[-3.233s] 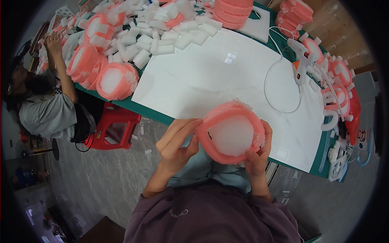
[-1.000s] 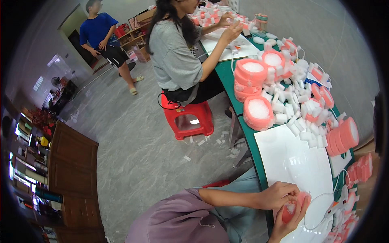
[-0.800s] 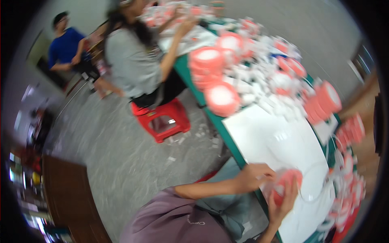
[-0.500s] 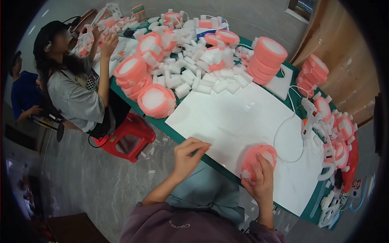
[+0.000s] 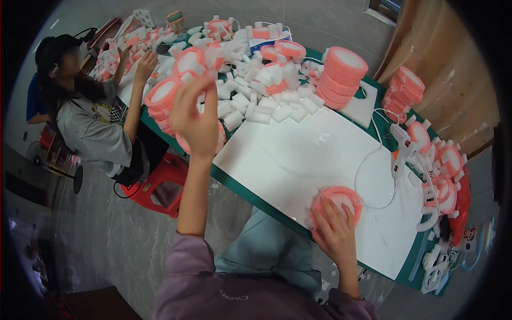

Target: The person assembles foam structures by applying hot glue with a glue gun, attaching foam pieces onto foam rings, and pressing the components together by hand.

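My right hand (image 5: 335, 225) rests on a round piece with a ruffled pink rim and a white middle (image 5: 349, 198). Its fingers lie over the top, and the piece is flat on the white board (image 5: 288, 160) near the front edge. My left hand (image 5: 194, 114) is raised high above the table's left edge, in front of similar pink and white rounds (image 5: 163, 92). Its fingers are curled toward the thumb in a pinch; anything between them is too small to make out.
Loose white foam blocks (image 5: 261, 114) heap up behind the board. A stack of pink rounds (image 5: 341, 77) stands at the back right. A white glue gun (image 5: 399, 152) with a looping cord lies on the right. A person in a grey shirt (image 5: 93, 133) works at the left beside a red stool (image 5: 160, 189).
My left hand has risen from near the board's front edge, up and to the left. The round under my right hand has gone from tilted to flat, with the fingers now across its top.
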The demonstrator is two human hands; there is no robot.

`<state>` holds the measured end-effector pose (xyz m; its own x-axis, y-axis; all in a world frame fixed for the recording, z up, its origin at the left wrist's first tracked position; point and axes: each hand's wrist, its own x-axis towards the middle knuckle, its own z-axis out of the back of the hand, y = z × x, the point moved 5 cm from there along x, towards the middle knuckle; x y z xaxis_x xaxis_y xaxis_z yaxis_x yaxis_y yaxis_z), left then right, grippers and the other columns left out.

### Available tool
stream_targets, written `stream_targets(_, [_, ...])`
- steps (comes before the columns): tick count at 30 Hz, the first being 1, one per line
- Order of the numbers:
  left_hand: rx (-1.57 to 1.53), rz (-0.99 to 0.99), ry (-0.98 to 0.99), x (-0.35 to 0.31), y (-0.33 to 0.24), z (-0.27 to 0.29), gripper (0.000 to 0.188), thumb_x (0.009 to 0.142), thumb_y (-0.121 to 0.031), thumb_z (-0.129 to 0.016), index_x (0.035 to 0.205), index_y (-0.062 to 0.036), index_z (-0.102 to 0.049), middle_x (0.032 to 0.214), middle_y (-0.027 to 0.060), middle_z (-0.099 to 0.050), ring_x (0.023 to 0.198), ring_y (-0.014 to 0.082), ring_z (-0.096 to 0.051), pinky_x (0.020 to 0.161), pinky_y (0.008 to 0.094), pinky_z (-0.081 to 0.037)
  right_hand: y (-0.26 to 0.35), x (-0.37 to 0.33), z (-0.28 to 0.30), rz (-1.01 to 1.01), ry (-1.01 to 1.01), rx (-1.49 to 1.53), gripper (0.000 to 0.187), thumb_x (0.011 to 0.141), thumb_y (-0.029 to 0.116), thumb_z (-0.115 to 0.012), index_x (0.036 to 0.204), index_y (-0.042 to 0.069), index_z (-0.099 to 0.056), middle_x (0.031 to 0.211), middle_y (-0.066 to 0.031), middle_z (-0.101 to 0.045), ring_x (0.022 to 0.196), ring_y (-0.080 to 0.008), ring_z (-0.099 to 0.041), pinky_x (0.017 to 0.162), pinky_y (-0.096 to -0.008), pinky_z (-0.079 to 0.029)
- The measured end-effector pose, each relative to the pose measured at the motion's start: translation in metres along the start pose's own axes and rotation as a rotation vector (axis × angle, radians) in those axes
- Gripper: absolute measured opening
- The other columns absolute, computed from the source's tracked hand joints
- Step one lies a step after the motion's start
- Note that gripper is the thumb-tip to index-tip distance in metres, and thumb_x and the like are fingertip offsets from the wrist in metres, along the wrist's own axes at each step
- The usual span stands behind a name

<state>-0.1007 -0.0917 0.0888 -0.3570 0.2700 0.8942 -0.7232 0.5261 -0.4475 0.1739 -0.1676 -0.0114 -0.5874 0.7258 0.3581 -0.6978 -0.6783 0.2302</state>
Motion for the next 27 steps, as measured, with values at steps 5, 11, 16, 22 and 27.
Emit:
stream_targets(5, [0.418,-0.021,0.565,0.003,0.079,-0.049,0.034,0.075,-0.007,-0.052,0.106,0.0047,-0.047,0.117,0.0234,-0.041,0.109,0.0357,-0.039,0.089,0.0376,-0.033,-0.005,-0.007,0.014,-0.062,-0.106,0.079,0.047,0.065,0.014,-0.063,0.109,0.005,-0.048,0.117,-0.0157,-0.043,0.107,-0.0286,-0.042,0.089,-0.043,-0.029])
stream_targets(11, [0.46,-0.045,0.652,-0.048,0.044,-0.049,0.036,0.076,-0.009,-0.052,0.108,0.0045,-0.046,0.116,0.0243,-0.04,0.11,0.0368,-0.036,0.091,0.0391,-0.031,-0.039,-0.025,0.017,-0.458,-0.388,0.23,0.05,0.069,0.011,-0.059,0.115,0.002,-0.041,0.121,-0.0207,-0.036,0.11,-0.0339,-0.038,0.091,-0.0403,-0.029])
stream_targets(16, [-0.016,0.222,0.942,-0.116,-0.016,-0.048,0.033,0.075,-0.014,-0.056,0.104,-0.0001,-0.049,0.101,0.0167,-0.05,0.089,0.0312,-0.05,0.081,0.0346,-0.038,-0.056,-0.034,-0.002,-0.652,-0.383,0.395,0.046,0.073,0.009,-0.056,0.116,0.0,-0.039,0.117,-0.0187,-0.039,0.105,-0.0291,-0.042,0.087,-0.0336,-0.033])
stream_targets(22, [-0.309,0.222,1.1,-0.191,-0.077,-0.044,0.041,0.075,-0.022,-0.057,0.106,0.003,-0.046,0.104,0.0202,-0.046,0.097,0.0317,-0.043,0.085,0.0363,-0.034,-0.072,-0.04,-0.016,-0.692,-0.169,0.476,0.044,0.077,0.011,-0.053,0.117,0.001,-0.036,0.11,-0.0156,-0.043,0.097,-0.0242,-0.045,0.084,-0.0295,-0.034])
stream_targets(27, [-0.482,0.54,0.912,-0.188,-0.092,-0.035,0.053,0.075,-0.02,-0.058,0.119,0.0005,-0.036,0.112,0.02,-0.042,0.107,0.0291,-0.039,0.091,0.0364,-0.032,-0.051,-0.03,-0.015,-0.762,-0.411,0.821,0.048,0.075,0.008,-0.053,0.118,0.002,-0.034,0.11,-0.0131,-0.043,0.098,-0.0231,-0.045,0.085,-0.0303,-0.034])
